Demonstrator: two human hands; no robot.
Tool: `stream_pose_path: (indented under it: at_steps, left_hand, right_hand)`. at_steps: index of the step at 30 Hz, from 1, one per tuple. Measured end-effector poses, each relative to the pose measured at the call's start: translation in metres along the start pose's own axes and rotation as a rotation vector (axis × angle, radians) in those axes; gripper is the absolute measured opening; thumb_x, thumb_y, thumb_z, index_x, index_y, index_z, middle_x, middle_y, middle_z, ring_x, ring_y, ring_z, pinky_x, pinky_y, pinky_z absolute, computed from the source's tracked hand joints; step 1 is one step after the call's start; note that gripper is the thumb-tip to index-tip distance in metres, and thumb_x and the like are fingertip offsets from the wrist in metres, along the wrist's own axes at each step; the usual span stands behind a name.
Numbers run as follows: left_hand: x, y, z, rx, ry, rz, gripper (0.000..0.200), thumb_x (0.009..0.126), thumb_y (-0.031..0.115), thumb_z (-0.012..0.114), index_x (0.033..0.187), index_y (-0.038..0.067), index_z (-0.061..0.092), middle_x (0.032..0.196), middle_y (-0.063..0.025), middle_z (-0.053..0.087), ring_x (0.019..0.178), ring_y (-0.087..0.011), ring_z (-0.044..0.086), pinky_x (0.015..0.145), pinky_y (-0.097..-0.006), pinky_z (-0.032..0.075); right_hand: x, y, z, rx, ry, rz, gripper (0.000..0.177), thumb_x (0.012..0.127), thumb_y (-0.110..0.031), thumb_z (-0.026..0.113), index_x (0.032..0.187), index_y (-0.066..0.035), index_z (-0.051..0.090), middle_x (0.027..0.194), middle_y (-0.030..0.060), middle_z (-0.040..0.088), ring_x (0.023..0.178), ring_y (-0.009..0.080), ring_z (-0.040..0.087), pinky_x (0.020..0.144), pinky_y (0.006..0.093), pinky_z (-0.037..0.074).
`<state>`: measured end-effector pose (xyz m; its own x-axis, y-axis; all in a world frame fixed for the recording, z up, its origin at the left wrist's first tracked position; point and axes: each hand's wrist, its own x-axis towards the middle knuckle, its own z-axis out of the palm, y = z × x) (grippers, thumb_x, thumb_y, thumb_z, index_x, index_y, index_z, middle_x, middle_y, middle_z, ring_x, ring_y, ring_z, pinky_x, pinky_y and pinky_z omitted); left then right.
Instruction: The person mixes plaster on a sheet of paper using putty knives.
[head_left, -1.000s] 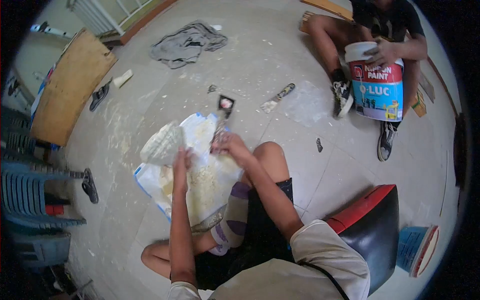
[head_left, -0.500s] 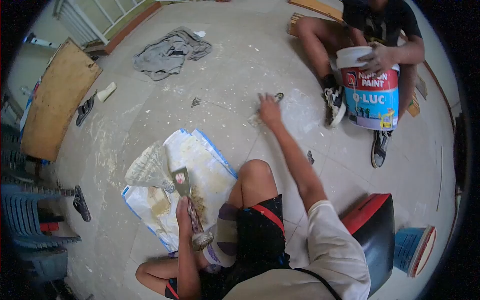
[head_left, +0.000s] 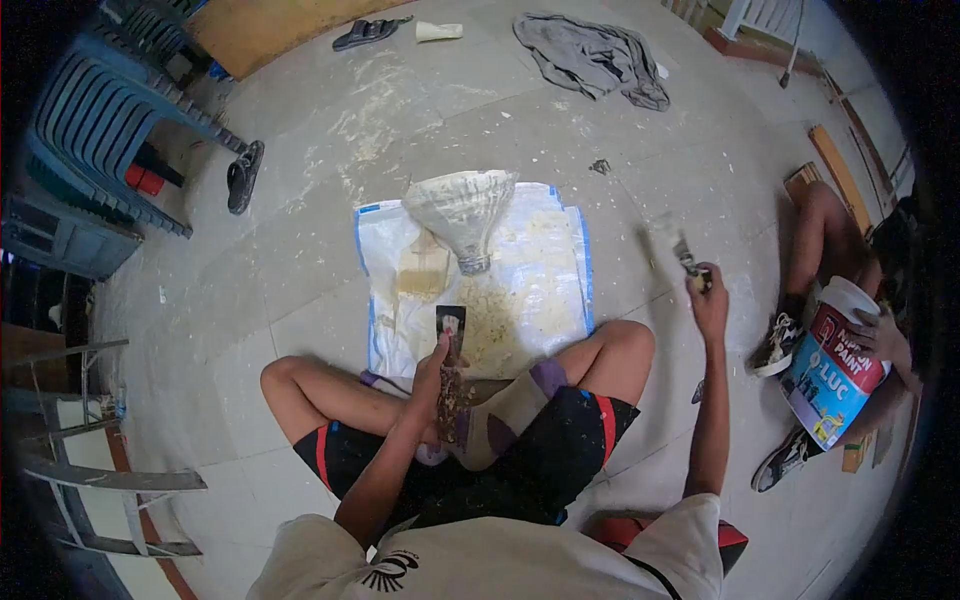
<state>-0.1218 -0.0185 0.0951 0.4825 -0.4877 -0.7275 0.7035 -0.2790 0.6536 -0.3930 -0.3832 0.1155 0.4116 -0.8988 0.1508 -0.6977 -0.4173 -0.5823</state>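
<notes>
My left hand (head_left: 438,375) grips a flat scraper (head_left: 451,322) with a dark, crusted handle, its blade pointing away from me over my crossed legs. Out to the right, my right hand (head_left: 707,290) is closed round the handle of a second scraper (head_left: 675,240), raised above the floor and blurred at the blade. A white sheet (head_left: 540,290) with blue edges and yellowish crumbs lies in front of my legs. On it rests a pale, crusted plastic bag (head_left: 462,210) beside a tan patch.
At the right, a person (head_left: 830,240) sits with a hand on a paint bucket (head_left: 835,360). A grey cloth (head_left: 595,58), sandals (head_left: 244,177) and a white cup (head_left: 439,32) lie on the floor (head_left: 330,270). Stacked chairs (head_left: 110,120) stand left; a red and black seat (head_left: 730,540) is beside me.
The view has swung left. My right hand, earlier down on the floor, is now raised with the scraper. My left hand still holds its scraper.
</notes>
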Motion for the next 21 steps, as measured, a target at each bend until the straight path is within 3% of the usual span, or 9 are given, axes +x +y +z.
stream_pose_path:
  at_steps: [2, 4, 6, 8, 10, 12, 16, 21]
  left_hand:
    - [0.002, -0.001, -0.004, 0.019, -0.065, 0.098, 0.04, 0.084, 0.043, 0.053, 0.088, 0.003, 0.058, 0.071, -0.0032, 0.056, 0.056, -0.0114, 0.052, 0.052, -0.0237, 0.044]
    - [0.008, -0.003, -0.008, 0.017, -0.111, 0.134, 0.036, 0.084, 0.039, 0.055, 0.093, 0.004, 0.056, 0.074, -0.0036, 0.057, 0.057, -0.0122, 0.053, 0.053, -0.0244, 0.044]
    - [0.021, -0.011, -0.017, -0.006, -0.126, 0.1, 0.034, 0.083, 0.035, 0.056, 0.097, 0.004, 0.054, 0.077, -0.0041, 0.057, 0.058, -0.0131, 0.054, 0.054, -0.0249, 0.044]
    - [0.039, -0.022, -0.03, 0.064, -0.092, 0.15, 0.033, 0.084, 0.034, 0.055, 0.097, 0.004, 0.053, 0.078, -0.0051, 0.059, 0.059, -0.0141, 0.055, 0.053, -0.026, 0.045]
    - [0.045, -0.026, -0.036, 0.079, -0.045, 0.13, 0.032, 0.085, 0.033, 0.052, 0.097, 0.003, 0.053, 0.079, -0.0064, 0.06, 0.06, -0.0151, 0.056, 0.052, -0.027, 0.045]
    - [0.044, -0.029, -0.041, 0.05, 0.008, 0.023, 0.032, 0.086, 0.033, 0.05, 0.097, 0.003, 0.053, 0.081, -0.0078, 0.061, 0.061, -0.0161, 0.057, 0.051, -0.028, 0.046]
    - [0.057, -0.04, -0.051, -0.055, -0.069, -0.022, 0.034, 0.087, 0.032, 0.045, 0.099, 0.002, 0.052, 0.085, -0.0109, 0.062, 0.063, -0.0179, 0.058, 0.052, -0.0299, 0.048]
    - [0.06, -0.04, -0.044, -0.253, -0.071, -0.064, 0.035, 0.087, 0.03, 0.042, 0.101, -0.001, 0.053, 0.089, -0.0123, 0.062, 0.069, -0.0198, 0.061, 0.056, -0.0318, 0.051]
  right_hand:
    - [-0.033, -0.065, -0.004, 0.54, -0.09, 0.232, 0.029, 0.078, -0.011, 0.062, 0.105, -0.008, 0.052, 0.079, 0.0037, 0.056, 0.066, 0.0149, 0.053, 0.061, 0.0282, 0.045]
    - [-0.061, -0.074, 0.022, 0.58, -0.039, 0.097, 0.031, 0.077, -0.007, 0.062, 0.106, -0.008, 0.051, 0.08, 0.0029, 0.055, 0.067, 0.0098, 0.05, 0.058, 0.026, 0.045]
    - [-0.097, -0.143, 0.02, 0.821, -0.151, 0.303, 0.036, 0.075, -0.005, 0.061, 0.109, -0.007, 0.049, 0.085, 0.0061, 0.055, 0.069, 0.01, 0.051, 0.06, 0.0251, 0.044]
    - [-0.122, -0.192, 0.012, 0.49, -0.362, 0.322, 0.042, 0.073, -0.004, 0.06, 0.113, -0.006, 0.047, 0.094, 0.0099, 0.055, 0.078, 0.0155, 0.054, 0.069, 0.0268, 0.045]
    - [-0.152, -0.17, 0.072, 0.69, -0.328, 0.118, 0.046, 0.072, -0.005, 0.059, 0.116, -0.007, 0.046, 0.097, 0.0146, 0.056, 0.087, 0.024, 0.056, 0.08, 0.0309, 0.043]
    - [-0.175, -0.181, 0.089, 0.584, -0.394, -0.017, 0.049, 0.073, -0.008, 0.058, 0.119, -0.008, 0.044, 0.1, 0.0185, 0.056, 0.095, 0.0293, 0.054, 0.086, 0.0332, 0.041]
    - [-0.192, -0.231, 0.071, 0.163, -0.481, -0.073, 0.043, 0.071, -0.02, 0.062, 0.111, -0.009, 0.055, 0.096, 0.0192, 0.06, 0.088, 0.0355, 0.057, 0.078, 0.0397, 0.046]
    - [-0.204, -0.258, 0.068, -0.101, -0.541, -0.109, 0.044, 0.07, -0.026, 0.064, 0.11, -0.01, 0.057, 0.089, 0.0166, 0.062, 0.082, 0.0333, 0.06, 0.071, 0.0402, 0.047]
